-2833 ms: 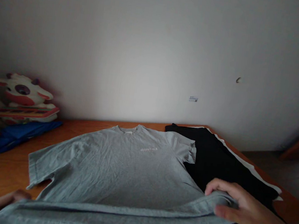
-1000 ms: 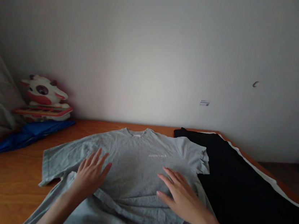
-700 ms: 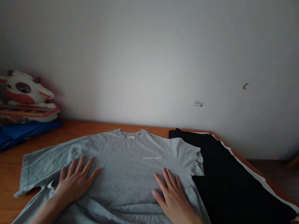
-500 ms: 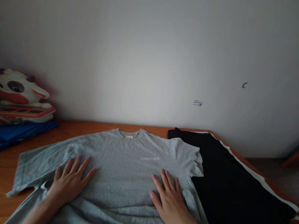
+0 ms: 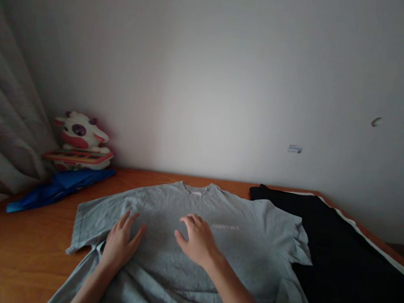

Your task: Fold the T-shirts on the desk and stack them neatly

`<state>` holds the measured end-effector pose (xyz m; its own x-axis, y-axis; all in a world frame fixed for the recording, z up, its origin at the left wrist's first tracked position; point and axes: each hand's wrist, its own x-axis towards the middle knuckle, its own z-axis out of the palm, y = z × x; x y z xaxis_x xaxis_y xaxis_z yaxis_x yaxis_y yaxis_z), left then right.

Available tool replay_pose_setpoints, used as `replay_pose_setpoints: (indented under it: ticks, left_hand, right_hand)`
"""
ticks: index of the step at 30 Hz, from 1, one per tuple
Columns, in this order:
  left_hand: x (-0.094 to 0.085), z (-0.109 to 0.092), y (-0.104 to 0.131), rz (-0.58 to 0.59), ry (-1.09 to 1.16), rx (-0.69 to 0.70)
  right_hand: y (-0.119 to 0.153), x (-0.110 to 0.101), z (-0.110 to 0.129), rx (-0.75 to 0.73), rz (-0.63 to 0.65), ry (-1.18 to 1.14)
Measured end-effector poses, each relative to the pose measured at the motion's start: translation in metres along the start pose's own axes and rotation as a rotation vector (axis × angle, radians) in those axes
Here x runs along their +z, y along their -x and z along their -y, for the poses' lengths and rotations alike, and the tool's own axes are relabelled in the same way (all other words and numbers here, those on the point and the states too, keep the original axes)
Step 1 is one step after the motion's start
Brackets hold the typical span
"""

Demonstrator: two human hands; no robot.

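Observation:
A grey short-sleeved T-shirt (image 5: 171, 246) lies front side up, its neckline toward the wall and small pale lettering on the chest. Its lower part is rumpled into folds. My left hand (image 5: 120, 244) is over the shirt's left side near the armpit, fingers apart and slightly blurred. Over the middle of the chest, left of the lettering, is my right hand (image 5: 196, 239), with thumb and fingers apart and loosely bent. Neither hand holds anything; whether they touch the cloth I cannot tell.
Black cloth with a white edge (image 5: 351, 283) lies at the right, partly under the shirt's sleeve. A cow-shaped toy keyboard (image 5: 81, 141) and blue cloth (image 5: 61, 186) are at the back left of the wooden table (image 5: 8, 255). A curtain (image 5: 3, 122) hangs at the left.
My view has turned left, bringing the curtain in. Both hands lay flat on the shirt before; my right hand has moved left and up the chest, its fingers now bent.

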<state>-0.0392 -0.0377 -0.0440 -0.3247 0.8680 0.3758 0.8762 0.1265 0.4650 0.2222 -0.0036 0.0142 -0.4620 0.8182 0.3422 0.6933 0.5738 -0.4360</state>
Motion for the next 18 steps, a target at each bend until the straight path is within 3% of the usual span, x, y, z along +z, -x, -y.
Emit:
replay_pose_setpoints:
  ticks: [3, 6, 12, 18]
  left_hand:
    - [0.0, 0.003, -0.003, -0.091, 0.191, -0.034]
    - [-0.002, 0.005, -0.005, -0.166, 0.303, -0.076]
    - [-0.025, 0.027, -0.02, -0.129, 0.276, -0.212]
    - [-0.067, 0.069, -0.057, -0.104, -0.045, -0.423]
  right_hand:
    - [-0.005, 0.039, -0.01, -0.016, -0.153, -0.098]
    - [-0.002, 0.061, -0.026, -0.055, -0.265, -0.214]
    - [-0.003, 0.065, -0.039, 0.014, -0.348, -0.424]
    - [-0.004, 0.07, -0.04, 0.033, -0.331, -0.483]
